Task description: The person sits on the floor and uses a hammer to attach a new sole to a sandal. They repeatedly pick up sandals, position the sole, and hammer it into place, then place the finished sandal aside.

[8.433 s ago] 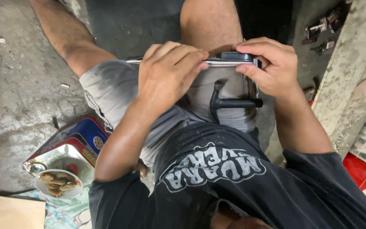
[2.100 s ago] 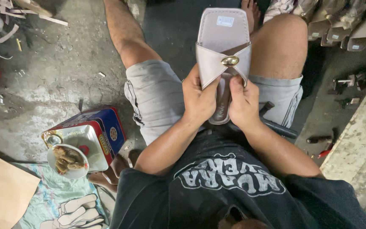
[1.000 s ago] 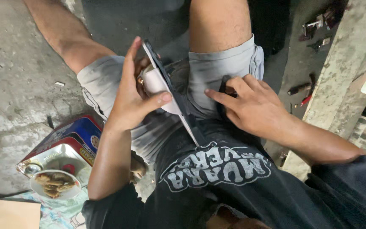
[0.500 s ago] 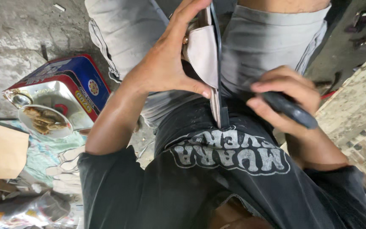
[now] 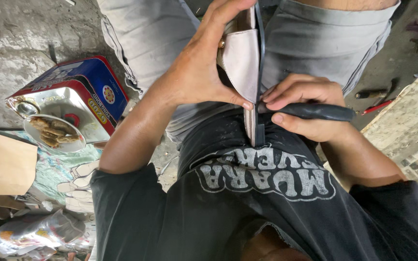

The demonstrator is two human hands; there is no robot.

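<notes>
I sit on the floor in grey shorts and a black shirt. My left hand [image 5: 197, 72] grips a pale pink leather flap piece [image 5: 242, 60] with a brass stud, held edge-on against my lap. A thin dark edge strip [image 5: 260, 72] runs down its right side to my shirt. My right hand [image 5: 308, 108] is closed around a black-handled tool [image 5: 315, 111], its tip pressed to the piece's lower edge just beside my left thumb.
A red, blue and silver tin can [image 5: 71, 99] lies on the concrete at my left, with a small lid of brown scraps [image 5: 54, 133] on it. A cardboard sheet [image 5: 3, 164] and crumpled wrappers [image 5: 35, 234] lie beside it. Hand tools [image 5: 376, 94] lie at right by a concrete ledge [image 5: 407, 116].
My right hand picked up the black-handled tool from my lap and brought it to the piece's edge. My left hand turned the piece edge-on and drew it toward my body.
</notes>
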